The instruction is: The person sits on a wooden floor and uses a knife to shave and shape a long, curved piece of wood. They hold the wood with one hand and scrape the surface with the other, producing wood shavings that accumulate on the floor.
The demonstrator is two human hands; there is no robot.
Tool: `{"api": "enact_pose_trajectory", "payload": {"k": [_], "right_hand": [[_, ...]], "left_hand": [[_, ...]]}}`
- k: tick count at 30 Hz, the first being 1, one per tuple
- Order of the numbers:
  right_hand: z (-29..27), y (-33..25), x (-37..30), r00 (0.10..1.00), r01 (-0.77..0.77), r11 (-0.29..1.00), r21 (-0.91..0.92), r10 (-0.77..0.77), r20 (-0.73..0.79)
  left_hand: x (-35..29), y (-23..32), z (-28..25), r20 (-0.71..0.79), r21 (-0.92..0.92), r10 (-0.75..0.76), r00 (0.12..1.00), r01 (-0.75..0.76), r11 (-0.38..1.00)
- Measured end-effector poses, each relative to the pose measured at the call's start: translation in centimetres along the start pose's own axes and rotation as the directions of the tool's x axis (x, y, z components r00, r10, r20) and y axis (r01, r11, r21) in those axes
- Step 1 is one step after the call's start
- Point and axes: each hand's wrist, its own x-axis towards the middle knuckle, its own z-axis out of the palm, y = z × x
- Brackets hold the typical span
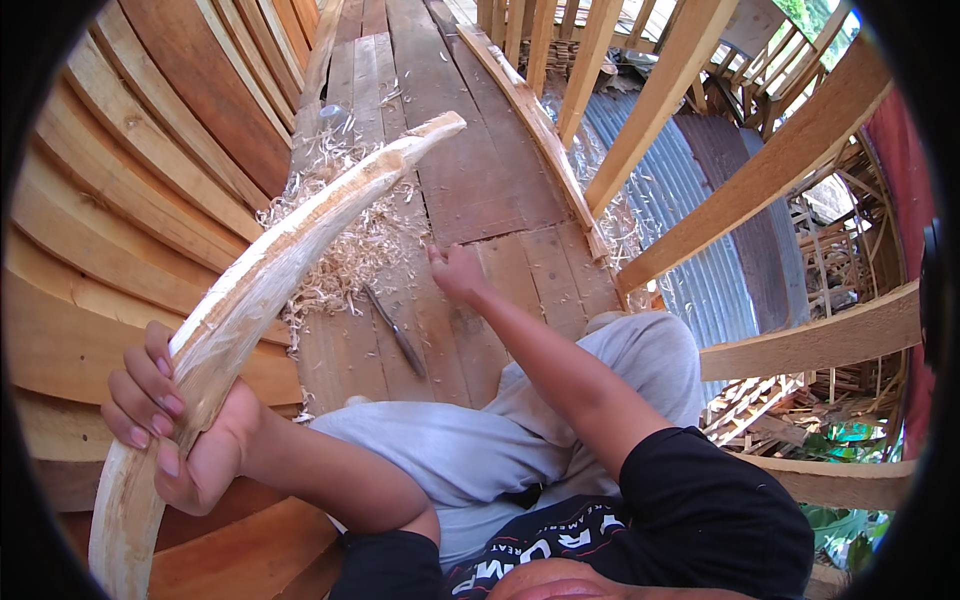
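A long, curved length of pale, stripped wood (300,235) slants from the lower left up toward the middle of the floorboards. My left hand (185,420) grips it near its thick lower end, fingers wrapped around the side. Over the floorboards, apart from the wood, is my right hand (458,272) with its fingers curled in; whether anything small sits inside cannot be made out. A slim dark tool with a narrow tip (397,335) lies on the boards between my right hand and my legs.
Curly wood shavings (350,245) heap on the plank floor (480,190), with a small clear cup-like object (332,117) beyond. Upright boards (120,170) line the left. A wooden railing (650,110) runs along the right, above corrugated metal sheets (680,210). My folded legs (450,435) are close.
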Motion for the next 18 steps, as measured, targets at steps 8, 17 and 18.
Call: {"api": "enact_pose_trajectory", "payload": {"k": [8,17,18], "right_hand": [[-0.5,1.8,-1.9,0.786,-0.484,0.852,-0.2,0.323,-0.527],[4.7,-0.3,-2.1,0.904,0.425,0.872,-0.244,-0.398,0.155],[5.2,-0.4,-2.4,0.891,0.451,0.86,-0.241,-0.447,0.074]], "left_hand": [[0.0,0.6,0.0,0.005,0.022,0.008,1.0,-0.008,1.0],[0.0,0.3,0.0,0.012,0.005,-0.006,1.0,0.006,1.0],[0.2,0.2,0.0,0.014,-0.01,-0.009,1.0,0.009,1.0]]}}
